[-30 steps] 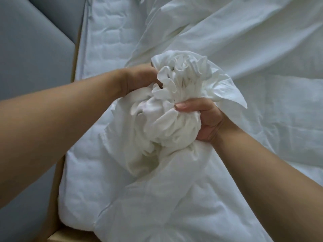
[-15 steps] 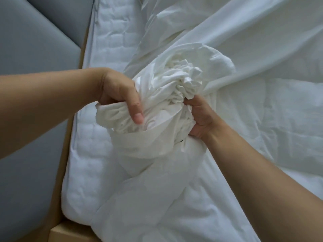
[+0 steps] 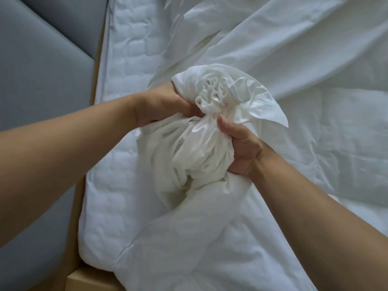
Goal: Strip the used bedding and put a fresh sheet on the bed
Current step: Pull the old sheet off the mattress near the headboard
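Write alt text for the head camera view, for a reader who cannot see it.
The left hand and right hand grip a bunched-up white sheet over a quilted white mattress. More loose white bedding lies crumpled to the right; a grey padded panel and a wooden bed frame run along the left.

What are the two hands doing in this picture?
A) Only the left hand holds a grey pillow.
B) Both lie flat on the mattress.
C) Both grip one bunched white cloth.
C: the left hand and the right hand each curl their fingers round the bunched white bedding cloth, above the quilted white mattress.
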A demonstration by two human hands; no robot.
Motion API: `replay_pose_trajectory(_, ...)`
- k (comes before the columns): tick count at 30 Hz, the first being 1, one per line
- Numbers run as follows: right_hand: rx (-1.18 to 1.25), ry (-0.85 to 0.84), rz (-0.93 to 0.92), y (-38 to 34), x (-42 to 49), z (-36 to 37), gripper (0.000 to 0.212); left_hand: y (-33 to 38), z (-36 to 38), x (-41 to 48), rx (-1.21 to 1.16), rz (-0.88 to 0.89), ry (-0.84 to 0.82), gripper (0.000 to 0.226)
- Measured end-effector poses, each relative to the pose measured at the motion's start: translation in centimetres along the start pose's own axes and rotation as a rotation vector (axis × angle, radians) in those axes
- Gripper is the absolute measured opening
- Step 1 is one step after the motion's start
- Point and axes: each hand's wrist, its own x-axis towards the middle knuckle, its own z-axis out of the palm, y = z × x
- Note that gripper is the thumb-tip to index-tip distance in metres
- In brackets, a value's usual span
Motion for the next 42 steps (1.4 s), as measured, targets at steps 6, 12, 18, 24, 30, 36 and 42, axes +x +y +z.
replay_pose_trajectory(6, -0.003, 0.171, 0.022, 0.7, 0.9, 1.2, 0.013, -0.5, 0.2, 0.3, 0.135, 0.045, 0.142, 0.047)
replay_pose_trajectory(12, 0.127, 0.146, -0.016, 0.2, 0.3, 0.2, 0.020, 1.3, -1.6, -0.7, -0.117, -0.341, -0.163, 0.029)
replay_pose_trajectory(18, 0.021, 0.200, -0.010, -0.1, 0.7, -0.9, 0.060, 1.3, -2.3, -2.3, -0.105, -0.688, -0.397, 0.058)
replay_pose_trajectory(24, -0.061, 0.198, -0.012, -0.2, 1.3, -1.2, 0.065, 1.0, -1.9, -3.5, -0.136, -0.693, -0.376, 0.068)
replay_pose_trajectory(30, -0.087, 0.195, 0.065, -1.0, 0.2, -2.3, 0.068, -0.6, -0.8, -4.0, -0.430, -0.391, -0.252, 0.041)
replay_pose_trajectory(36, -0.189, -0.066, 0.256, -2.0, 0.2, -2.2, 0.048, -0.9, -1.1, -2.0, -0.340, -0.306, -0.170, 0.034)
replay_pose_trajectory(42, -0.120, -0.194, 0.286, -0.9, 0.9, -2.1, 0.052, -1.2, -0.3, -0.8, -0.295, -0.144, -0.064, 0.027)
